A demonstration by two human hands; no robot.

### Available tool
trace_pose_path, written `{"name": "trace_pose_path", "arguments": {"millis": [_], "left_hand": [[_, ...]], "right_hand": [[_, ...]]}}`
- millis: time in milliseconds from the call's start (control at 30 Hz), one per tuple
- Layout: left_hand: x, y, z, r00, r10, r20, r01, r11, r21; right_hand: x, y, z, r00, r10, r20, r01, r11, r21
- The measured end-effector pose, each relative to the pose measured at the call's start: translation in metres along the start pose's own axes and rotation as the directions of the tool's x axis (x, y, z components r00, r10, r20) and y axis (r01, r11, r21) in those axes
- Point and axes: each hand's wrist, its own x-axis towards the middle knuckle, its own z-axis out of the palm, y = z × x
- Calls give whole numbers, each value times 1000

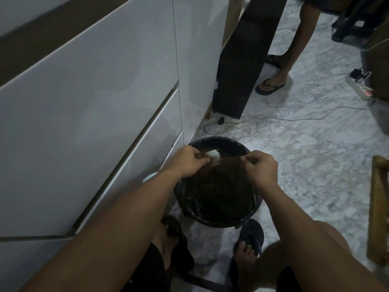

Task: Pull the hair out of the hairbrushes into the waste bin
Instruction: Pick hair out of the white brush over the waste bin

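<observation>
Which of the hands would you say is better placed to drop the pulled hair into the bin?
Right hand: it pinches the hair above the waste bin, while the left hand holds the hairbrush.

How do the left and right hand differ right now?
The left hand holds the pale hairbrush; the right hand pinches only hair. The left sits at the bin's cabinet-side rim, the right nearer its other side. Both have a closed grip over the black waste bin, with hair stretched between them.
</observation>
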Motion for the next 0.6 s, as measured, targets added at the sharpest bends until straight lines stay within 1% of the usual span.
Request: {"name": "trace_pose_path", "arguments": {"millis": [100,167,200,267,333,400,533,600], "left_hand": [[-1,0,1,1000,2,-9,-2,1000,0],[-1,-1,0,1000,0,2,0,1000,5],[-2,-2,-1,1000,-4,11,4,1000,-4],[-3,-3,-2,1000,-8,17,9,1000,-25],[-4,0,-3,1000,-2,20,3,999,-49],[-7,4,-3,999,15,41,-12,997,-73],[-14,9,-2,994,81,76,-78,996,-38],[-15,9,-3,992,100,82,-97,994,-42]], "right_hand": [[1,3,1,999,42,2,-42,999,-11],[2,5,1,995,56,80,-53,998,-37],[1,6,0,989,37,142,-33,999,-33],[-1,5,-1,965,-49,258,53,999,-6],[-7,2,2,942,-121,312,109,992,57],[-12,1,9,931,-138,338,104,988,118],[-16,-2,16,940,-135,314,109,989,99],[-15,-3,16,944,-110,312,89,993,79]]}}
